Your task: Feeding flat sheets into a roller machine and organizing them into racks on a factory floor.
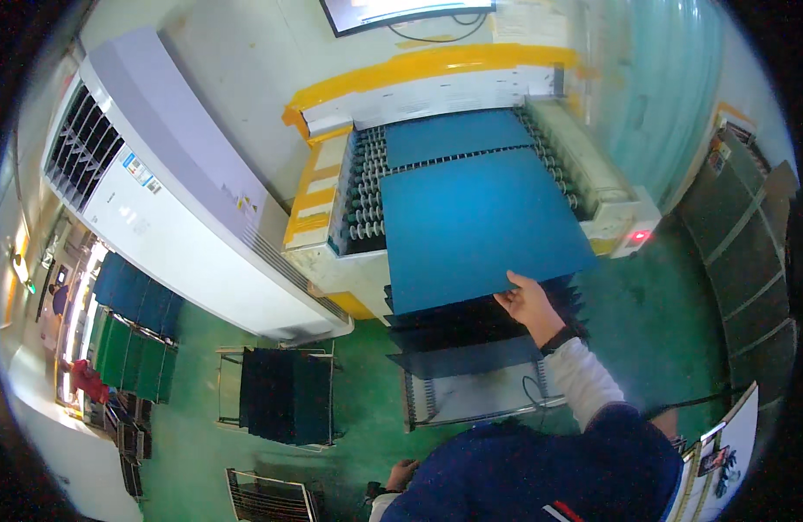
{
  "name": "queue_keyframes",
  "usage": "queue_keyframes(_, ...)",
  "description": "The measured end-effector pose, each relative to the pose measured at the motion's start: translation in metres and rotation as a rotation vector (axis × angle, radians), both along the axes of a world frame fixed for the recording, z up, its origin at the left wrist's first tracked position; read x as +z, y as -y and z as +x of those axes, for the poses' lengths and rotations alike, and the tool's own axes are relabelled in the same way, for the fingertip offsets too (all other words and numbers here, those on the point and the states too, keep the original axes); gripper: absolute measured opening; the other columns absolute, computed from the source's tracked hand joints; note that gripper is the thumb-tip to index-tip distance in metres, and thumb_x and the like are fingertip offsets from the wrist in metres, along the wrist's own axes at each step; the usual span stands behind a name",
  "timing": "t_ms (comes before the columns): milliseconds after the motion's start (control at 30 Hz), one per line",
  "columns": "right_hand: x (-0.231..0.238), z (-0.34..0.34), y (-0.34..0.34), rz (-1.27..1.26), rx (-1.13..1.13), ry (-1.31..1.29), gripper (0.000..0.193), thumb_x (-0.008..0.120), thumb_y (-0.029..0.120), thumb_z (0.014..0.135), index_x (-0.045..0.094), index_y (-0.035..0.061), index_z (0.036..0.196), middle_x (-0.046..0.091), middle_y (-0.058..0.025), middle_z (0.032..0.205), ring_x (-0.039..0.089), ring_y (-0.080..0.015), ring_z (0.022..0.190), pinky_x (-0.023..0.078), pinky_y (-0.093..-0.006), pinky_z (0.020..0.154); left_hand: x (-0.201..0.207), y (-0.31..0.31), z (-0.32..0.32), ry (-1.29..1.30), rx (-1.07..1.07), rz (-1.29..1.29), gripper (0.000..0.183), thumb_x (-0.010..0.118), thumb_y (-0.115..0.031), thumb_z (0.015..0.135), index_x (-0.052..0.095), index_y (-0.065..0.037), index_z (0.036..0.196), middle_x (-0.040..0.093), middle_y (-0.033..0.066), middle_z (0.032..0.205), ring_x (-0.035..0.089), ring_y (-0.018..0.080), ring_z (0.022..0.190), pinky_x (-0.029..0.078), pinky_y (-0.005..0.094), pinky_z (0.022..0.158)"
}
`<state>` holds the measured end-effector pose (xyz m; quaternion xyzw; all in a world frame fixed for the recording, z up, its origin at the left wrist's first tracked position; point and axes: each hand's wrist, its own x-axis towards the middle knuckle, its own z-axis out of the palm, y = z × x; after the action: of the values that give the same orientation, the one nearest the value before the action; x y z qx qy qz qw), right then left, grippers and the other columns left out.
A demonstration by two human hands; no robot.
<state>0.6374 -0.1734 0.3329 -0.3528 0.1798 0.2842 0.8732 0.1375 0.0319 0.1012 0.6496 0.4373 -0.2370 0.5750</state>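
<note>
A large flat blue panel lies on the near end of a roller conveyor, its front edge jutting out toward me. At that front edge, my right hand is closed on the panel, thumb on top and fingers underneath. Farther in, a second blue panel rests on the rollers. Beneath the held panel, several dark panels stand in a rack. My left hand hangs low beside my body, away from the panels; its fingers are too small and partly hidden to read.
A tall white air conditioner stands left of the conveyor. On the green floor are a rack of dark panels and another rack. Grey padded sheets line the right side. Another person in red is far left.
</note>
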Motion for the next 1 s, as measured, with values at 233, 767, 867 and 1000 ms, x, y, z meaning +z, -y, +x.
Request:
queue_keyframes(233,0.003,0.002,-0.008,0.054,0.055,0.002,0.024,0.065,0.017,0.083,0.054,0.0114,0.103,0.058,-0.0056,0.099,0.054,-0.0223,0.092,0.046,-0.0404,0.086,0.001,0.007,-0.005,0.044,-0.013,0.056,0.043,0.065,-0.031,0.082,0.062,0.004,0.109,0.067,0.0138,0.101,0.063,0.0203,0.09,0.048,0.0318,0.078)
queue_keyframes(767,0.013,0.007,-0.012,0.051,0.047,0.015,0.015,0.061,0.017,0.086,0.052,0.0079,0.095,0.059,-0.0089,0.09,0.056,-0.0248,0.082,0.05,-0.0432,0.083,0.02,0.026,0.0,0.007,0.094,0.047,0.044,0.063,-0.027,0.084,0.057,0.004,0.114,0.066,0.0121,0.099,0.062,0.0195,0.09,0.048,0.0316,0.078)
queue_keyframes(867,0.012,0.01,-0.011,0.049,0.05,0.016,0.015,0.061,0.017,0.086,0.052,0.008,0.094,0.059,-0.009,0.09,0.055,-0.0246,0.082,0.05,-0.0436,0.083,0.023,0.026,0.004,0.008,0.05,0.055,0.044,0.064,-0.027,0.084,0.058,0.004,0.114,0.066,0.0115,0.099,0.061,0.0191,0.089,0.048,0.0311,0.078)
queue_keyframes(1000,0.008,0.013,-0.011,0.04,0.052,0.021,0.015,0.061,0.017,0.086,0.052,0.0079,0.093,0.059,-0.0091,0.09,0.055,-0.0247,0.082,0.05,-0.0434,0.083,0.032,0.03,0.007,-0.01,0.03,0.071,0.044,0.064,-0.027,0.084,0.058,0.004,0.113,0.066,0.0117,0.1,0.062,0.0193,0.089,0.048,0.0309,0.077)
